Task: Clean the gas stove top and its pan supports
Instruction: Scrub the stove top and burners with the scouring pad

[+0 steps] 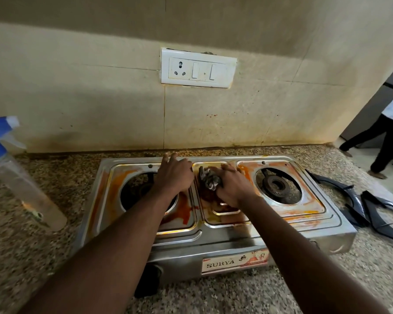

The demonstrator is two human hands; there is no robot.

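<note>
Steel stove top sits on the granite surface, with orange-brown grease over both wells and the middle panel. Cleaning looks early, most still to do. Right hand presses on the middle panel, grip clenched round a grey scrubber. Left hand rests near the rear edge, grip released, bracing. Pan supports lie off the stove at right, apparently not yet wiped. Count: one stove, two wells, two supports, one scrubber, one spray bottle.

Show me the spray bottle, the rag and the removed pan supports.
spray bottle (30,193), head view, clear body.
rag (208,180), head view, bunched striped folds.
pan supports (372,210), head view, dark arm on the counter.
</note>
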